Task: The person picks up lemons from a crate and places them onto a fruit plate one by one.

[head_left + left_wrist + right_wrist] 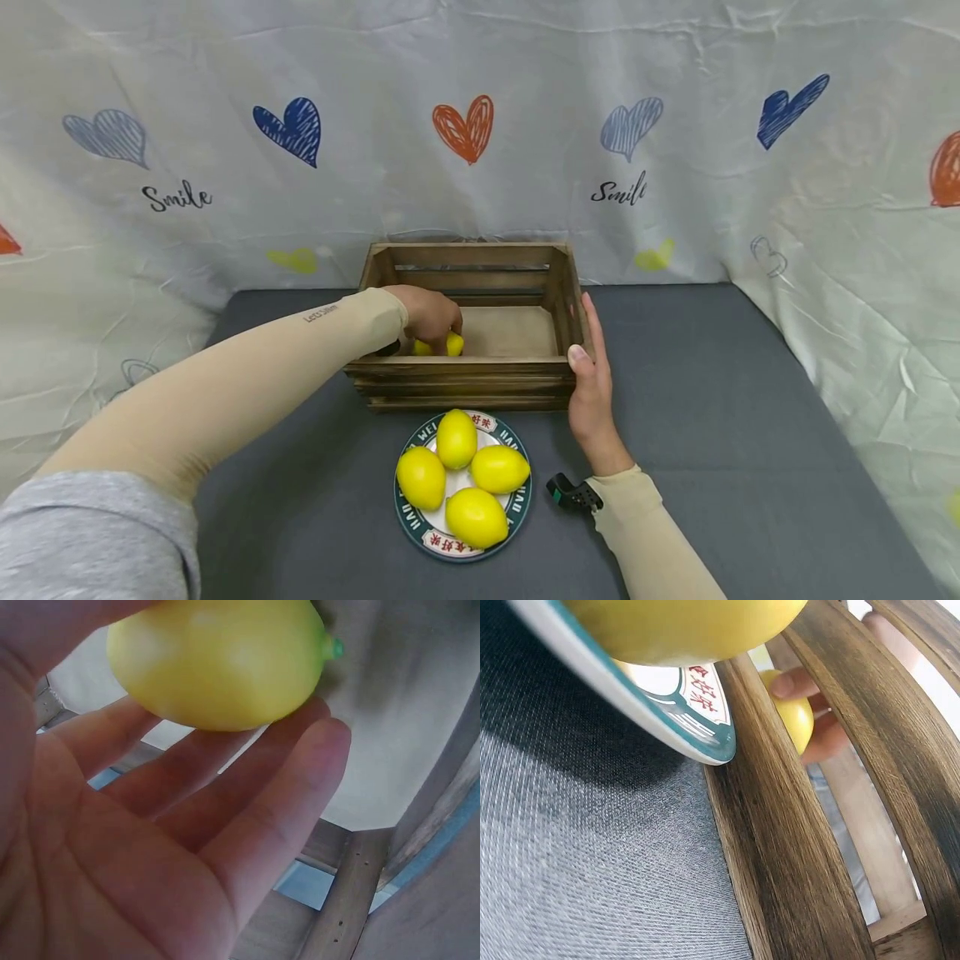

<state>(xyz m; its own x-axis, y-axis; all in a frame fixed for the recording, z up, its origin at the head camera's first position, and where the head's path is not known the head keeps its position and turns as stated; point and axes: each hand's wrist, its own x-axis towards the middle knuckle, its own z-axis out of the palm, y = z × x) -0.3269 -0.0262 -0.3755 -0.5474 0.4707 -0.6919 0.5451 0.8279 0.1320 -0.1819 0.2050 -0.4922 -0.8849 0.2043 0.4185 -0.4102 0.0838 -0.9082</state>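
plate (517, 504) with 4 lemons nearest | left hand (431, 315) loosely cups lemon (453, 343) low inside crate (465, 373) | right hand (588, 392) flat, fingers straight against crate's side | risk: loose grip lets lemon roll

The left arm stretches forward in a beige sleeve, and the left hand (431, 315) points palm down with its fingers curled. The right hand (590, 392) stands on edge, its fingers straight and together.
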